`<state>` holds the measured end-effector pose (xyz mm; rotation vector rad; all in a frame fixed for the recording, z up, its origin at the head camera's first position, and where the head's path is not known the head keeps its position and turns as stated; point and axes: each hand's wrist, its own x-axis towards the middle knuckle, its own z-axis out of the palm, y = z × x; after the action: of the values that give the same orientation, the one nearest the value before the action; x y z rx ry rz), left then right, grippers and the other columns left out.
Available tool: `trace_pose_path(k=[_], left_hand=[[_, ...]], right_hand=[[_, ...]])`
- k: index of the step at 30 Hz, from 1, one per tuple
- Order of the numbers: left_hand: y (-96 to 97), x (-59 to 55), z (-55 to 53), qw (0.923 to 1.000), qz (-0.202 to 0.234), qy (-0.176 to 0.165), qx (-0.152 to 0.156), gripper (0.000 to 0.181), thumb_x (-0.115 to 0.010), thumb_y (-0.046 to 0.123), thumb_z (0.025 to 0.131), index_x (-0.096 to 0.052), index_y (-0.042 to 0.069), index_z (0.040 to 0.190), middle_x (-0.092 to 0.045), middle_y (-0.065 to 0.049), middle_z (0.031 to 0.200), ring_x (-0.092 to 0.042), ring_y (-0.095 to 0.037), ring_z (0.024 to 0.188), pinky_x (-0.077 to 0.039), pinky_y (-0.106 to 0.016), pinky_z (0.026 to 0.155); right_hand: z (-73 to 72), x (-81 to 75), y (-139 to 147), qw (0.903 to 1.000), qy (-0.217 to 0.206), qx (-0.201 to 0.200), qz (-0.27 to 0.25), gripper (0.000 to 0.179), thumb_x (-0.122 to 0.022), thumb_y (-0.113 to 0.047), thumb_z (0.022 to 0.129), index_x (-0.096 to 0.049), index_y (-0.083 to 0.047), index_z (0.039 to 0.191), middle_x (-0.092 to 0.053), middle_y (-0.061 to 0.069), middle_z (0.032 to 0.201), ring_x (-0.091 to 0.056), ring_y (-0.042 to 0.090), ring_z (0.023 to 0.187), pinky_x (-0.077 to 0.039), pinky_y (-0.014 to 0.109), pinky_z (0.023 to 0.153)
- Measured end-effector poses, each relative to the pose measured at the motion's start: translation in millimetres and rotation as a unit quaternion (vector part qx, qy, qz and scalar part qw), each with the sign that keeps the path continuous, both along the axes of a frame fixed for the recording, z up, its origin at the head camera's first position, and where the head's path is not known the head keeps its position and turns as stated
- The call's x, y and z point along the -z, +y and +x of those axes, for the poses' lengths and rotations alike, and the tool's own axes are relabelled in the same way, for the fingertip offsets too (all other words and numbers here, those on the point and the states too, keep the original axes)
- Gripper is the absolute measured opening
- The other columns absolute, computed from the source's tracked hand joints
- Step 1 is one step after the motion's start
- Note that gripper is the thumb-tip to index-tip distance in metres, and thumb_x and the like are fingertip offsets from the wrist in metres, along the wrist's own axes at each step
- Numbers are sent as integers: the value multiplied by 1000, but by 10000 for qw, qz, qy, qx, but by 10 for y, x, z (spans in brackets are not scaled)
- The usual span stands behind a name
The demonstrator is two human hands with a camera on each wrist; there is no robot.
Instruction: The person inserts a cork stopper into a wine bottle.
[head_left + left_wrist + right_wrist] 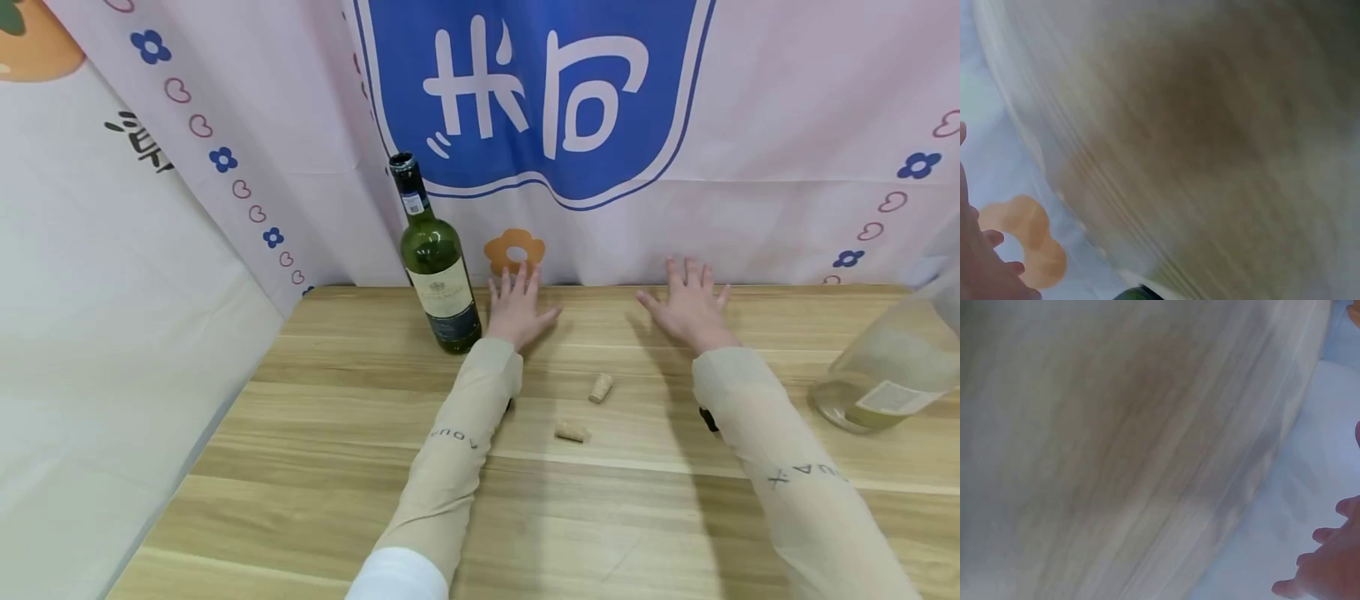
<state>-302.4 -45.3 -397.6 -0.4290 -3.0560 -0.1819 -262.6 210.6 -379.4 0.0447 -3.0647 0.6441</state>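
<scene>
In the head view my left hand is spread near the table's far edge, just right of a green wine bottle that stands upright with a cream and dark label. My right hand, fingers also spread, is near the same edge farther right. Neither hand holds anything. Between the forearms two corks lie on the wood: one cork farther back, the other cork nearer. At the right stands a clear glass bottle with a pale label, its top cut off by the frame. The left wrist view catches my fingers at its left edge.
The wood-grain table ends at a pink-white curtain with a blue emblem behind it. White cloth hangs beyond the table's left edge.
</scene>
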Motion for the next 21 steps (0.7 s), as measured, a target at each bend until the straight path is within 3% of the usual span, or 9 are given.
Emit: trace_pose_path(k=[7,12,17,21], left_hand=[[47,-72,122,9977,170,-307,576,70,-36,51,93,-16,8,145,-14,-11,151,-13,-30,137,-9,-44,111],[12,-241,301,9951,61,-303,944,62,-40,46,94,-30,4,140,-31,-13,144,-29,-26,132,-23,-38,109],[-125,-438,510,9911,213,-252,1288,57,-41,45,94,-41,4,133,-42,-11,136,-37,-24,127,-30,-35,105],[-285,-562,681,9894,378,-187,1388,49,-45,43,94,-49,8,127,-49,-7,131,-42,-21,122,-34,-35,102]], right_hand=[[12,-82,-31,9991,266,-219,-237,88,-39,-59,88,-7,1,144,-8,29,146,-5,48,131,-2,67,100],[57,-226,-177,9972,347,-526,-410,84,-53,-45,88,-12,6,142,-16,31,143,-14,48,129,-10,63,102],[83,-312,-369,9944,451,-809,-517,79,-56,-39,88,-20,8,139,-23,31,141,-20,48,128,-16,61,103],[86,-359,-550,9919,462,-1044,-560,76,-57,-37,87,-23,9,138,-27,30,140,-24,46,127,-20,58,103]])
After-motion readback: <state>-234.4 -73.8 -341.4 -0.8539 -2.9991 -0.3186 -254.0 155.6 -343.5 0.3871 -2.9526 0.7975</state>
